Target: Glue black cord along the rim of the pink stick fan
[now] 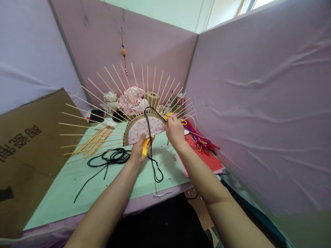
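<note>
A half-round craft piece in pink-patterned cloth is held up over the table, with thin wooden sticks fanning out from its curved brown rim. My left hand is closed on its lower edge, thumb in front, beside a yellow tassel. At the right end of the rim, my right hand is pinched on a black cord. The cord loops over the front of the piece and hangs below it. My fingertips partly hide the grip there.
A coil of black cord and loose wooden sticks lie on the left of the green table. Coloured pipe cleaners and red sheets lie on the right. Behind are crumpled pink cloth and a twine roll. A cardboard sheet leans left.
</note>
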Tool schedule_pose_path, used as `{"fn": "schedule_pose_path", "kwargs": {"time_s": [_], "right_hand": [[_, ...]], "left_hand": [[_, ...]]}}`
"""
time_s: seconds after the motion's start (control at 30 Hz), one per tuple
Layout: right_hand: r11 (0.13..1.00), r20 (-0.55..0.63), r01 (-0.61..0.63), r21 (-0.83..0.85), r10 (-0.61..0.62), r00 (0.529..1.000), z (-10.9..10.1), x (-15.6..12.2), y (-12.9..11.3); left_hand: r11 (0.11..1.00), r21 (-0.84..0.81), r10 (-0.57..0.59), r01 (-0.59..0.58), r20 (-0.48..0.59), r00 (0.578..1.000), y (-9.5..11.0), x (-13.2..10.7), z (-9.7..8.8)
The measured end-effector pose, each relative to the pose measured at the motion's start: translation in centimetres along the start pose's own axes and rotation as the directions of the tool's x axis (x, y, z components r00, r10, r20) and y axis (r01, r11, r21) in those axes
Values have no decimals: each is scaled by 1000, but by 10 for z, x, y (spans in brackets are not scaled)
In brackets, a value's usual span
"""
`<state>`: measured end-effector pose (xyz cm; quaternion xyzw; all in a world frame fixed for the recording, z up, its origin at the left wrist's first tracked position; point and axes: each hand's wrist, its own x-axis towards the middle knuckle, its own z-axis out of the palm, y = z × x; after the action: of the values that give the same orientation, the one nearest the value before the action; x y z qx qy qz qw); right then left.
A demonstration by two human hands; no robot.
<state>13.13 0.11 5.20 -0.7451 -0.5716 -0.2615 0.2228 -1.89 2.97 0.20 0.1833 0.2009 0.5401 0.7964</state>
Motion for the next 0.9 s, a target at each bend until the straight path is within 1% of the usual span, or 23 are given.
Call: {"fn": "schedule_pose_path", "kwargs": {"time_s": [0.17,0.3,0.43,0.63,0.8,0.9], "right_hand": [[999,82,-37,14,36,996,-4,3,-1],[999,166,-32,2,32,986,-8,8,0],[1000,253,-15,25,8,967,-14,15,4],[999,271,2,46,-14,962,-21,25,14],[998,276,2,63,-19,961,-22,27,16],[998,278,-16,62,-2,961,-23,29,16]], "left_hand": [[996,90,14,-13,-12,1000,-3,-2,-1],[987,161,16,-16,1,1000,-5,-3,-2],[982,187,-14,19,-23,1000,-5,-3,-2],[986,156,-56,62,-44,997,-4,-4,0],[988,146,-50,52,-20,999,-3,-5,1],[987,148,-59,62,-19,998,-3,-4,0]]}}
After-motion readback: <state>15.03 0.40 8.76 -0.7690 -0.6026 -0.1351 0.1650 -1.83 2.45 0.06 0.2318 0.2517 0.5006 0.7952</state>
